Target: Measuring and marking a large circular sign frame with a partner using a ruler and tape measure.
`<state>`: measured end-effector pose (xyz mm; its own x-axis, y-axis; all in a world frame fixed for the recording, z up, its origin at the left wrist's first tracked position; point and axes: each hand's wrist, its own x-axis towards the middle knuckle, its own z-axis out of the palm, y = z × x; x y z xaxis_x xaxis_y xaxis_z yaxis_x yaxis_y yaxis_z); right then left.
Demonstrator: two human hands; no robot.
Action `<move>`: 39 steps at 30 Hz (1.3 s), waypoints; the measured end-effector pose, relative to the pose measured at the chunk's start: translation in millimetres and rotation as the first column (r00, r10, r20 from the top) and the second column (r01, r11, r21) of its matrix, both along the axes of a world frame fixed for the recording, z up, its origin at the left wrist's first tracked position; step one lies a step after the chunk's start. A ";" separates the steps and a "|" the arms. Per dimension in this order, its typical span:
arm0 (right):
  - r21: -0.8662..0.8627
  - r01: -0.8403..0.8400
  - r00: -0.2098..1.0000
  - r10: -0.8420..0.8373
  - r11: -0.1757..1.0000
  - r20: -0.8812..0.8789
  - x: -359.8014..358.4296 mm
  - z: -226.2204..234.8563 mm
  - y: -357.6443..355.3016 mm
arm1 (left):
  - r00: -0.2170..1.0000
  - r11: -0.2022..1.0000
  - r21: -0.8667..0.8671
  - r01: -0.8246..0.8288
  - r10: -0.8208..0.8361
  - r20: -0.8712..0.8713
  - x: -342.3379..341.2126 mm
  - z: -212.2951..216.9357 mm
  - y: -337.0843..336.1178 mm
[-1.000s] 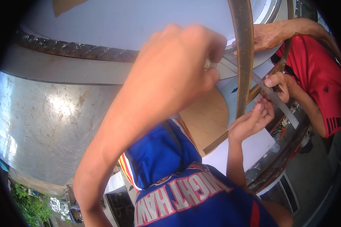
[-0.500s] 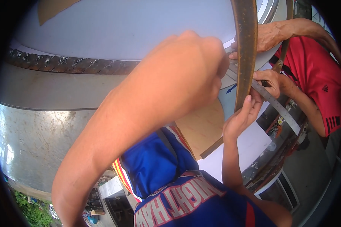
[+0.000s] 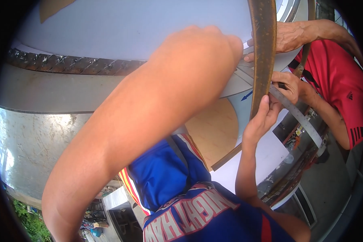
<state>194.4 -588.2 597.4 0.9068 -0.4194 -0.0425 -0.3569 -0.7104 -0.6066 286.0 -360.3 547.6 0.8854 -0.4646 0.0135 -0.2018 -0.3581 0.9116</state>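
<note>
At the top right, the person's left hand (image 3: 205, 52) now reaches further toward the rusty metal band (image 3: 263, 52), its forearm filling more of the view than a second ago; whether its grip is clenched cannot be told. Their right hand (image 3: 263, 119) has risen from the metal ruler (image 3: 298, 115) and presses open fingers against the band's lower end. A co-worker in red holds the ruler over the white round surface (image 3: 121, 28)
</note>
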 end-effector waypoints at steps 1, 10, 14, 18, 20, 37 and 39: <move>-0.022 0.000 0.999 -0.001 1.000 -0.034 -0.3 0.6 -4.2 | 1.000 1.000 0.005 0.004 -0.004 0.024 -0.3 -1.0 -2.6; -0.292 -0.319 0.943 0.333 0.902 -0.003 -9.1 -13.9 -22.0 | 0.996 0.988 0.133 0.079 -0.071 -0.062 0.1 5.0 -17.8; -0.307 -0.326 0.941 0.338 0.894 -0.014 -11.1 -18.6 -23.7 | 0.993 0.981 0.180 0.076 -0.059 -0.101 2.7 8.2 -23.4; -0.365 -0.352 0.923 0.385 0.862 0.020 -6.4 -23.3 -15.9 | 0.995 0.992 0.122 0.038 -0.026 -0.097 1.5 7.2 -24.2; -0.389 -0.364 0.912 0.409 0.846 0.037 -6.1 -25.5 -12.3 | 0.989 0.970 0.219 0.102 -0.076 -0.124 5.1 9.5 -21.1; -0.399 -0.311 0.927 0.368 0.863 0.073 -13.4 -32.2 -19.3 | 0.999 0.997 0.080 -0.009 0.012 -0.030 -4.4 -3.4 -33.3; -0.405 -0.312 0.924 0.375 0.859 0.082 -11.9 -32.5 -18.4 | 0.999 0.998 0.069 0.006 -0.003 -0.043 -4.1 -3.1 -34.4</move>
<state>182.4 -606.6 564.9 0.9779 -0.0354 0.2059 0.0272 -0.9556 -0.2935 281.9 -394.7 544.5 0.8824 -0.4671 -0.0567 -0.1650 -0.4200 0.8924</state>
